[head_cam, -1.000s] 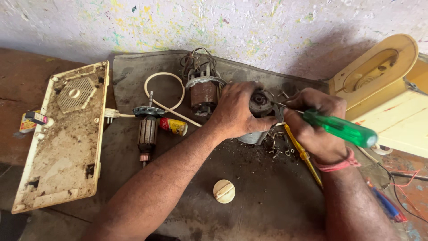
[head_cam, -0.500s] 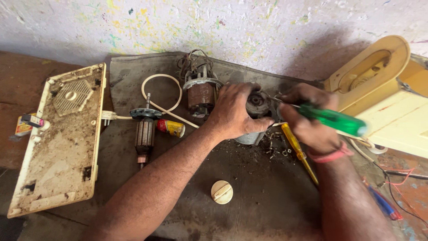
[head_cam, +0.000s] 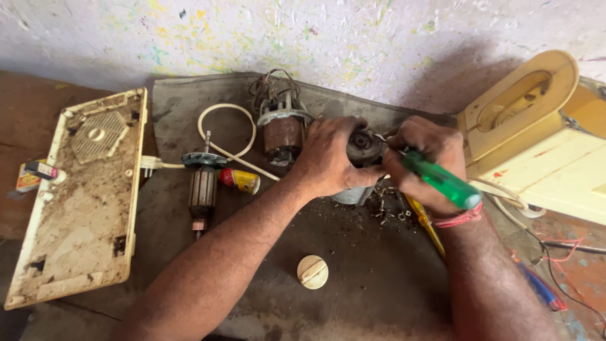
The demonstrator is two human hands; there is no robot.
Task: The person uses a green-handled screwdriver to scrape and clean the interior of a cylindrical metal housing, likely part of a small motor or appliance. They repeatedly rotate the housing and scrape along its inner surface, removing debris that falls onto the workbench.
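A person's two bare forearms reach in from the near edge over a grimy dark work mat (head_cam: 353, 297). The left hand (head_cam: 328, 158) wraps around a small dark round motor part (head_cam: 363, 146) at the centre of the mat, fingers curled tight over its top, seemingly to keep it from turning. The right hand (head_cam: 420, 161) grips a green-handled screwdriver (head_cam: 442, 183), fingers closed round the handle, with the shaft angled left into the part's face; the tip itself is hidden between the hands.

Just to the left of the held part stands a copper-wound motor stator (head_cam: 282, 136) with loose wires above it. Further left lies a motor armature (head_cam: 203, 189) on its side, beside a small yellow and red tube (head_cam: 240, 180) and a looping white cord (head_cam: 218, 136). Small screws and debris (head_cam: 388, 208) are scattered under the hands, near a yellow-handled tool (head_cam: 426, 221). A cream round knob (head_cam: 312, 271) lies alone nearer the viewer.

At far left, a dirty cream base plate (head_cam: 76, 215) lies upturned, vent grille showing. At right sits the cream and yellow appliance housing (head_cam: 536, 139), opened. The mat lies on a worn reddish-brown wooden bench (head_cam: 31, 120), against a whitish wall (head_cam: 315, 31) flecked with paint. Red and blue wires (head_cam: 555, 265) trail at the right edge.
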